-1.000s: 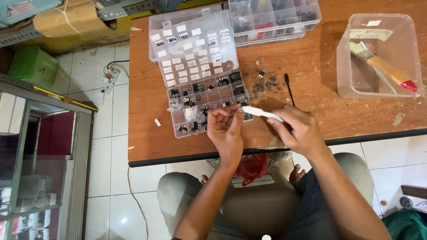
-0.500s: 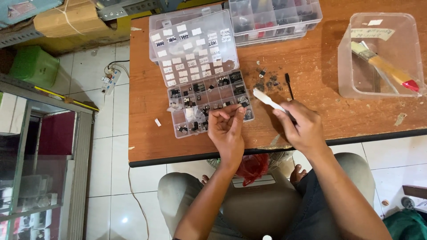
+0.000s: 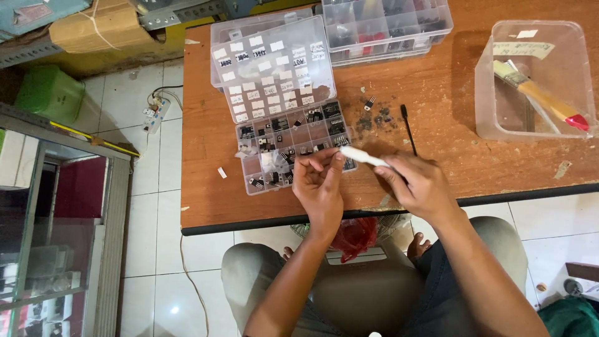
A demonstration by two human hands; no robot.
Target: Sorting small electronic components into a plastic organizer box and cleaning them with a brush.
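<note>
The right hand (image 3: 419, 185) pinches a white pen (image 3: 364, 156); the left hand (image 3: 319, 183), fingers curled at the pen's tip, hovers over the half-filled parts box (image 3: 293, 146).

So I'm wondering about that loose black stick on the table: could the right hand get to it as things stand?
Probably yes. The black stick lies bare on the wooden table just beyond the right hand, nothing between, though that hand already holds a white tool.

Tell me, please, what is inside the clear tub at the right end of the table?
Inside the clear tub lies a paintbrush with a yellow handle and red tip, slanted across it. A pale label covers part of the rim; nothing else inside is clear.
</note>
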